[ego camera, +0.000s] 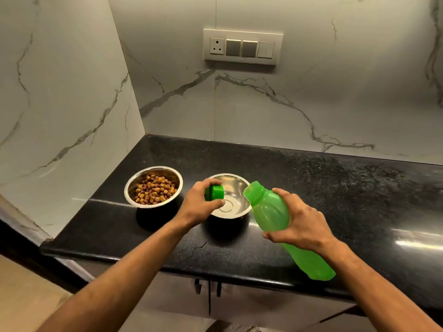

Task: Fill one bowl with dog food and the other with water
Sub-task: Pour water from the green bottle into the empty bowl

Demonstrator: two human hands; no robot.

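Right hand [302, 222] fingers grip the tilted green bottle [273, 213], its open mouth over the empty steel bowl [236, 188]. Left hand [201, 205] fingers pinch the green cap [214, 192]. Left of them, the kibble bowl [153, 186] sits on the black table [335, 188].

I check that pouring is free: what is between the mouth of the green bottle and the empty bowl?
In the head view, nothing: the green bottle, uncapped, tilts over the empty bowl. The cap is in the left hand, beside.
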